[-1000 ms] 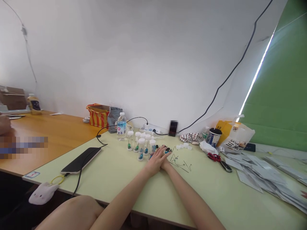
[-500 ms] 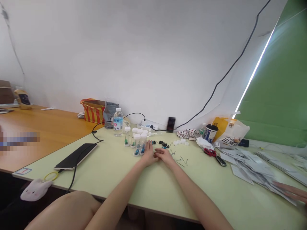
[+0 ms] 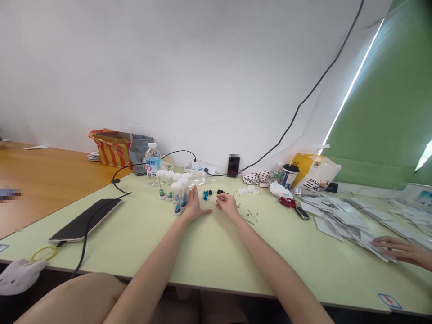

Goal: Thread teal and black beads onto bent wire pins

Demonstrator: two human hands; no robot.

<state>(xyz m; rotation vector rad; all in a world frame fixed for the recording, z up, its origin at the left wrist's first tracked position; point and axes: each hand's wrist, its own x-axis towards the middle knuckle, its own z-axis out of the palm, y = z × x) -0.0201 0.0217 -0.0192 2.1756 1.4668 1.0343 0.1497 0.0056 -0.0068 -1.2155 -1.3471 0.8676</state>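
Observation:
My left hand [image 3: 194, 207] rests beside a cluster of clear vials with white caps [image 3: 177, 198], its fingers stretched out together and its thumb spread away. Blue and green pieces lie in the bottoms of the vials. Just past its fingertips is a shiny blue piece [image 3: 205, 195] on the table. My right hand [image 3: 227, 205] hovers or rests a little to the right, fingers loosely bent and apart, with nothing visible in them. Small black pieces [image 3: 220, 192] lie just beyond it, partly hidden. Thin metal sticks [image 3: 251, 217] lie to its right.
White caps [image 3: 249, 190] and red-handled scissors [image 3: 287, 202] lie to the right, near paper sheets [image 3: 349, 220] touched by another person's hand [image 3: 401, 249]. At left are a water bottle [image 3: 153, 165] and a black tablet-like device [image 3: 86, 219] with a cable. A power strip [image 3: 202, 168] lies by the wall.
My hands have moved apart; the left thumb has spread out. The view has turned a little to the right. The other person's hand shows more fully over the papers.

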